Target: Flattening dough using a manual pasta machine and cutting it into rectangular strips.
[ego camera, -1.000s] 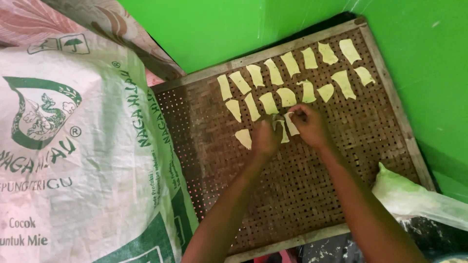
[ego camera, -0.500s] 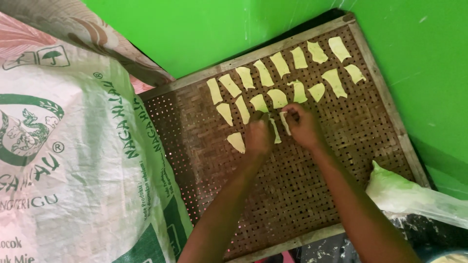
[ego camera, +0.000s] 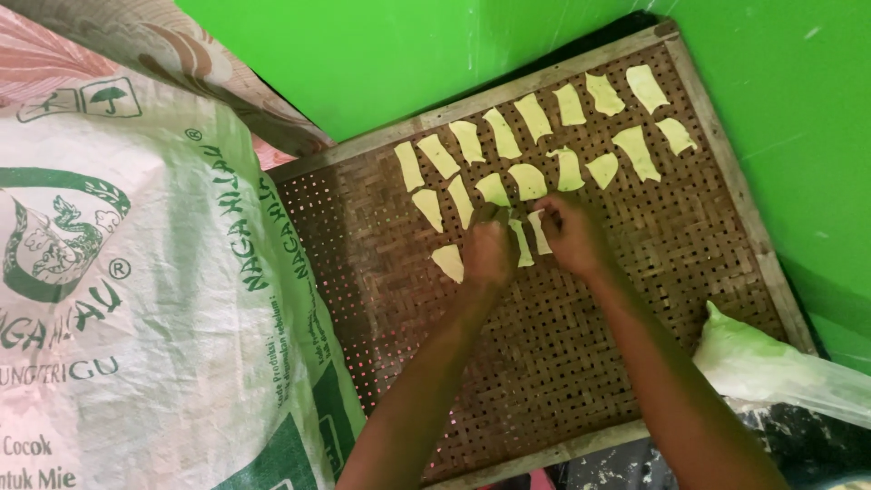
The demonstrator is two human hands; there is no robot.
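Note:
A woven bamboo tray (ego camera: 562, 363) with a wooden frame lies in front of me. Several thin pale-yellow dough pieces (ego camera: 531, 118) lie in rows across its far part. My left hand (ego camera: 488, 249) rests on the tray with its fingertips at one strip (ego camera: 520, 243). My right hand (ego camera: 572, 234) pinches another pale strip (ego camera: 539, 230) right beside it. One more yellow piece (ego camera: 448, 262) lies just left of my left hand. Both forearms reach in from the bottom edge.
A large white woven sack (ego camera: 136, 299) with green print fills the left side and overlaps the tray's left edge. A clear plastic bag (ego camera: 780, 367) lies at the tray's right corner. Green walls (ego camera: 381, 54) stand behind and to the right.
Both hands stay at the same spot on the tray, fingers shifting slightly over the strips. The camera view has drifted a little, so the tray sits slightly higher in the picture.

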